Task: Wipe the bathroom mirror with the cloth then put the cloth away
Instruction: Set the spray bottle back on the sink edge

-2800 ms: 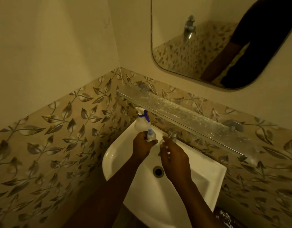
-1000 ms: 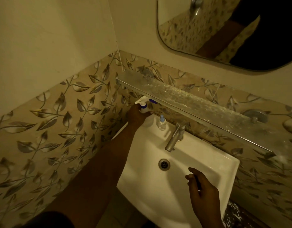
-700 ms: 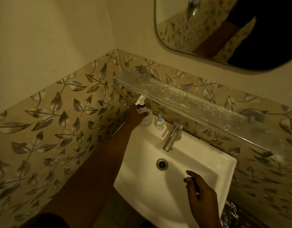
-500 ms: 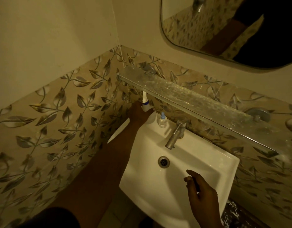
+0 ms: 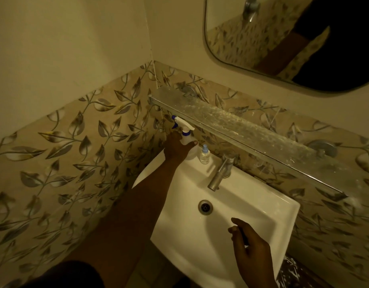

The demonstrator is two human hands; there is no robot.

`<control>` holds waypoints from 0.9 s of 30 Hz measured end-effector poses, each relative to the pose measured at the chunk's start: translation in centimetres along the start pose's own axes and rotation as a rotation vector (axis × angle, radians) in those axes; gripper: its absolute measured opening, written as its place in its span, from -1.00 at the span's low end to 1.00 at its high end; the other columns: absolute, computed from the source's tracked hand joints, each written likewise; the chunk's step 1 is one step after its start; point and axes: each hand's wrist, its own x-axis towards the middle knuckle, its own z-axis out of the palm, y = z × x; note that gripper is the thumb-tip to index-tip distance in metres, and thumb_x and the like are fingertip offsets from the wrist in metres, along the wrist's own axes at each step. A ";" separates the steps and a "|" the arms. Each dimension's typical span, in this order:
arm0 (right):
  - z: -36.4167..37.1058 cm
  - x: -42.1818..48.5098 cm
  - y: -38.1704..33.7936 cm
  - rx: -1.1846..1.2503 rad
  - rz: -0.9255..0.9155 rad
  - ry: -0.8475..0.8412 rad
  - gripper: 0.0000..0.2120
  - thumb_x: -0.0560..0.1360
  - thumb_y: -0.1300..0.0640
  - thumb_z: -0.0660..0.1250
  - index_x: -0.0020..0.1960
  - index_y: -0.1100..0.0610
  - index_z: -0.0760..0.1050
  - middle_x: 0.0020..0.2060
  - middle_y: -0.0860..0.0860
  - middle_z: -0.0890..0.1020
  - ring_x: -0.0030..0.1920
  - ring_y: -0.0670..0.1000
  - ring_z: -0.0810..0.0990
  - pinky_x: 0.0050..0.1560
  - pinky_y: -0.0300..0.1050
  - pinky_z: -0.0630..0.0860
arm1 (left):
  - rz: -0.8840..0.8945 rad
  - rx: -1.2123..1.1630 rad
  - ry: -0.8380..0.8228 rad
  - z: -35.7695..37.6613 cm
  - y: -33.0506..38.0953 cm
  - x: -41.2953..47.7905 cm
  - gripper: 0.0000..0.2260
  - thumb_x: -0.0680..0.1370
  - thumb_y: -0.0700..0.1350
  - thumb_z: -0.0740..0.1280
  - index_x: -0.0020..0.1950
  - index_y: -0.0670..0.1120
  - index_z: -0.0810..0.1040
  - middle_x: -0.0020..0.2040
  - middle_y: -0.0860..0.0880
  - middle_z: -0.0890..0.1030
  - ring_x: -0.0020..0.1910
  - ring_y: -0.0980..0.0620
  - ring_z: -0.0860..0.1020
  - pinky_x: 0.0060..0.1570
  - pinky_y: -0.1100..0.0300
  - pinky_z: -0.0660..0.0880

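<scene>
Under the shelf (image 5: 241, 125), left hand (image 5: 176, 149) grips spray bottle (image 5: 187, 139) beside small bottle (image 5: 204, 155); right hand (image 5: 250, 248) relaxed above sink (image 5: 262, 204).

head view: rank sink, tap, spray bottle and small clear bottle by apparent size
1. white ceramic sink
2. grey metal tap and white spray bottle, about alike
3. small clear blue-capped bottle

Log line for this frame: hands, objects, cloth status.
left hand: grips spray bottle at back-left corner of sink | right hand: loose, over sink | cloth: not in view
</scene>
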 end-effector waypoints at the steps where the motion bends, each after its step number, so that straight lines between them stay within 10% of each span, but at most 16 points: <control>1: 0.0 -0.1 -0.1 0.002 -0.006 -0.002 -0.70 0.63 0.25 0.42 0.22 -0.11 0.64 -0.11 -0.22 0.76 -0.08 -0.20 0.74 -0.11 -0.20 0.61 | 0.002 -0.008 -0.003 0.1 0.0 -0.2 -0.29 0.52 0.11 0.58 0.52 -0.20 0.42 0.47 -0.19 0.49 0.47 -0.19 0.47 0.44 -0.01 0.41; 20: -0.6 -0.3 1.1 -0.011 -0.027 0.004 -0.67 0.63 0.22 0.42 0.23 -0.20 0.60 -0.11 -0.29 0.74 -0.01 -0.29 0.71 -0.14 -0.23 0.61 | -0.031 -0.297 -0.115 0.9 -0.5 -1.5 -0.33 0.62 -0.10 0.49 0.66 -0.16 0.28 0.61 -0.17 0.40 0.61 -0.16 0.37 0.61 -0.07 0.30; 27: -0.3 0.1 1.3 -0.009 -0.020 -0.017 -0.70 0.65 0.19 0.40 0.24 -0.19 0.62 -0.09 -0.27 0.74 -0.03 -0.24 0.71 -0.07 -0.23 0.62 | 0.110 -0.194 0.242 4.1 -0.1 -5.5 -0.58 0.58 -0.31 0.43 0.42 -0.33 0.46 0.37 -0.29 0.50 0.35 -0.27 0.49 0.37 -0.13 0.48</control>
